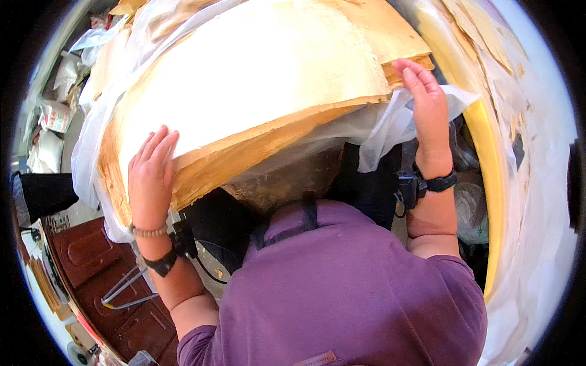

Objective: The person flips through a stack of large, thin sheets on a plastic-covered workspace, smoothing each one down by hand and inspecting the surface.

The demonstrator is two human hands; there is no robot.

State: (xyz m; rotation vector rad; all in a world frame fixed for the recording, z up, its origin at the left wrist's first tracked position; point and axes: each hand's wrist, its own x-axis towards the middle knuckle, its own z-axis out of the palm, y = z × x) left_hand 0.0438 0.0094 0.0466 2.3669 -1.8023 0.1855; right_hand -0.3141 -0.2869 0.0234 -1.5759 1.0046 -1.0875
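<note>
In front of me lies a thick stack of thin yellow sheets (256,130) with rough edges; sunlight bleaches much of the top. My left hand (152,167) lies at its near left corner, fingers stretched over the top sheet and thumb by the edge. I see nothing held in it. Beyond the near right corner is my right hand (423,89), its fingers slightly bent and nothing visible between them. Its fingertips overlap a second stack of sheets (405,34); contact cannot be told. Translucent plastic sheeting (389,126) hangs below that hand.
A yellow padded edge (485,183) curves along the right, beside a plastic-covered surface with sheet scraps (499,59). White sacks (50,148) stand at the far left. A dark red panelled wooden piece (96,265) lies lower left, with a grey metal frame (121,288) over it.
</note>
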